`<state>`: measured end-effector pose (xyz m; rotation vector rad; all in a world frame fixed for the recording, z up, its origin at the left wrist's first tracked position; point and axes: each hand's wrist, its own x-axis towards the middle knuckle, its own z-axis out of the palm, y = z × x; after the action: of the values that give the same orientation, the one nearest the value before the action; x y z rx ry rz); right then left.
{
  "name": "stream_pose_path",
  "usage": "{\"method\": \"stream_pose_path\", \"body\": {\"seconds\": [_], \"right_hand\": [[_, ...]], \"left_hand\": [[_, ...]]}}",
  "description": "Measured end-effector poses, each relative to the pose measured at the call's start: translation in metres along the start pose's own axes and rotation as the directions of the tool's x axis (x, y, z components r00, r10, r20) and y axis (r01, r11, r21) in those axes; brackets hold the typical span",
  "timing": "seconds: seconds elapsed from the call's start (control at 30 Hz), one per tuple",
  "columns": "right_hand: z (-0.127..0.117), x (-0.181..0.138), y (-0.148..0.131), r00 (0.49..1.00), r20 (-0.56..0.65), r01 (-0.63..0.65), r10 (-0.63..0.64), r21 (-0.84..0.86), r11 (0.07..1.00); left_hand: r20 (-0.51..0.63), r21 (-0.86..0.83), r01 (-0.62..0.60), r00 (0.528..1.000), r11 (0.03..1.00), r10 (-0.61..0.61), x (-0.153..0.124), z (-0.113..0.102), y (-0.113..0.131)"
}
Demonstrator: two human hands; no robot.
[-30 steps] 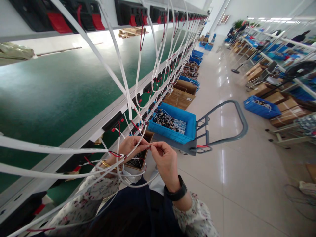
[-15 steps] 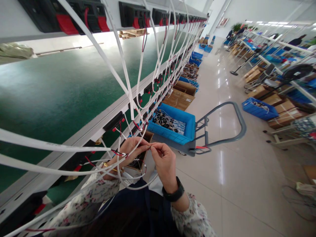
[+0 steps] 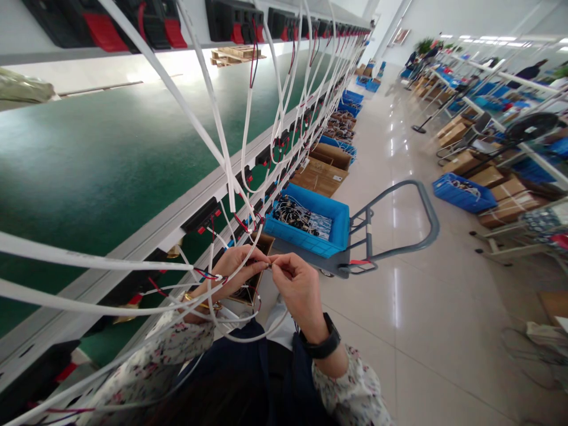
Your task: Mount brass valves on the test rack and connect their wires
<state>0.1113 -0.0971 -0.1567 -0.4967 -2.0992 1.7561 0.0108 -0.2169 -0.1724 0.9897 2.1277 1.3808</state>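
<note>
My left hand (image 3: 237, 269) and my right hand (image 3: 296, 283) meet fingertip to fingertip in front of my body. Both are closed in a pinch around a tiny dark piece between them, too small to name. White cables (image 3: 97, 260) with red and black wire ends cross over my left wrist, and one loops below the hands. Left of my hands, a black terminal block (image 3: 202, 216) with red tabs is fixed to the metal rail (image 3: 151, 251). An open cardboard box (image 3: 264, 245) is partly hidden behind my left hand.
A blue crate (image 3: 306, 242) of cabled parts rests on a grey hand trolley (image 3: 415, 245). Farther along the rack stand a cardboard carton (image 3: 322, 174) and more blue crates. Several white cables hang from the upper rail. A black fan (image 3: 530, 127) stands at the right.
My right wrist has shifted slightly right and the right hand has turned a little. The fingertips stay together. The whole view has moved slightly.
</note>
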Motion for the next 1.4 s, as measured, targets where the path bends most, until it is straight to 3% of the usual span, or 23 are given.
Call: {"method": "stream_pose_path", "body": {"seconds": [0.3,0.77,0.93,1.2,1.4], "right_hand": [[-0.003,-0.002,0.006,0.999,0.007,-0.044,0.043,0.096,0.994],[-0.004,-0.011,0.006,0.995,-0.026,0.092,-0.098,-0.161,0.983],[-0.005,-0.011,0.013,0.984,-0.016,0.167,-0.176,-0.243,0.956],[-0.001,-0.006,0.029,0.994,-0.107,-0.030,0.023,-0.060,0.998],[-0.003,-0.001,0.040,0.996,-0.062,-0.063,0.067,0.059,0.996]], "left_hand": [[0.029,-0.001,-0.026,0.999,1.000,0.026,0.000,0.002,0.003],[-0.031,0.073,-0.116,0.993,0.991,0.118,-0.001,0.008,0.001],[0.006,0.127,-0.119,0.993,0.985,0.119,0.000,0.009,0.001],[-0.019,0.320,-0.121,0.991,0.940,0.134,0.003,0.015,0.006],[-0.040,0.349,-0.124,0.988,0.929,0.147,0.008,0.013,0.002]]}}
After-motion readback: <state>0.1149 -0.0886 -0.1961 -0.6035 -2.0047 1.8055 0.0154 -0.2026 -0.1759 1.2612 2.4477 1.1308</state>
